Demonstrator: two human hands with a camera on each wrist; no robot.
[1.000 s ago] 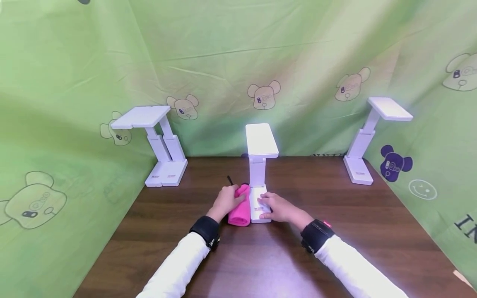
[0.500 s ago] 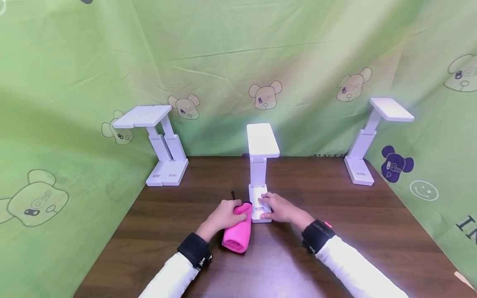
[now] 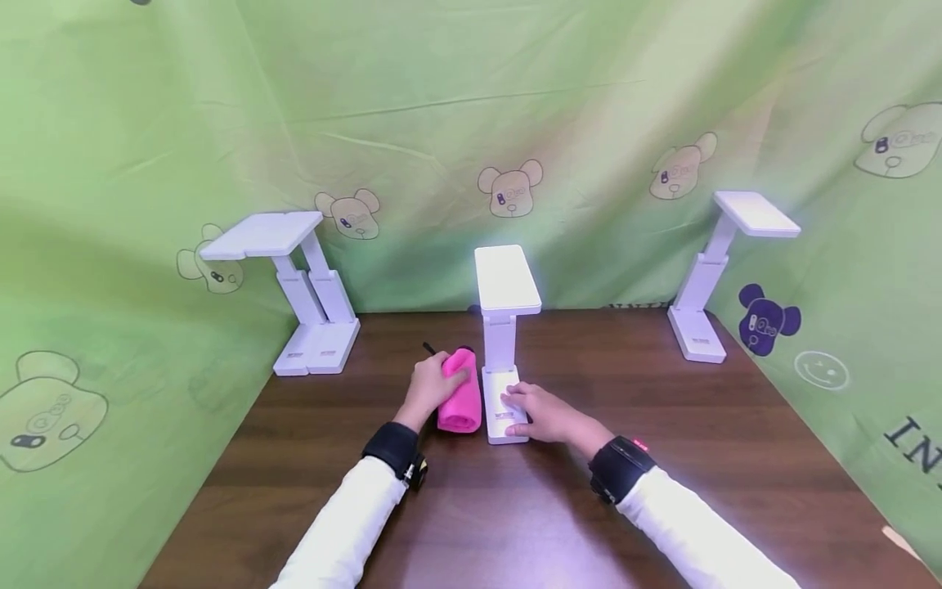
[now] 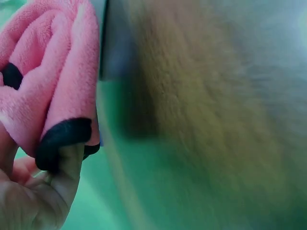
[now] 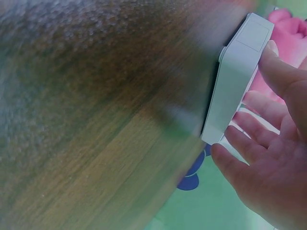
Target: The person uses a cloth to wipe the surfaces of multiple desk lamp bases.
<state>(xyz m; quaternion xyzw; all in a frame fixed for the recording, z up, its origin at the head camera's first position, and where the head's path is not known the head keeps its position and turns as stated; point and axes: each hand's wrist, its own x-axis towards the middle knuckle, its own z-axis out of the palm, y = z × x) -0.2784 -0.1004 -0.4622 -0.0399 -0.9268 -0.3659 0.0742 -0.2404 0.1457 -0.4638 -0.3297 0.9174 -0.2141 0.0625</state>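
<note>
My left hand (image 3: 432,388) grips a rolled pink towel (image 3: 461,394) just left of the middle desk lamp. In the left wrist view, the plush towel (image 4: 72,67) has black edging, and my fingers curl around its lower end. The white desk lamp (image 3: 500,348) stands upright with its flat head extended toward me. On its base rests my right hand (image 3: 546,415), thumb toward the near end and fingers spread across the top. The right wrist view shows the side of the lamp base (image 5: 237,76) beside those loosely bent fingers.
Two white lamps (image 3: 309,348) stand side by side at the back left of the brown wooden table (image 3: 625,507). Another white lamp (image 3: 697,335) is at the back right. A green printed curtain (image 3: 412,98) encloses the back and sides.
Holding the towel, my left hand first slid toward me along the lamp base, then moved forward again and a little left. My right hand has stayed on the base.
</note>
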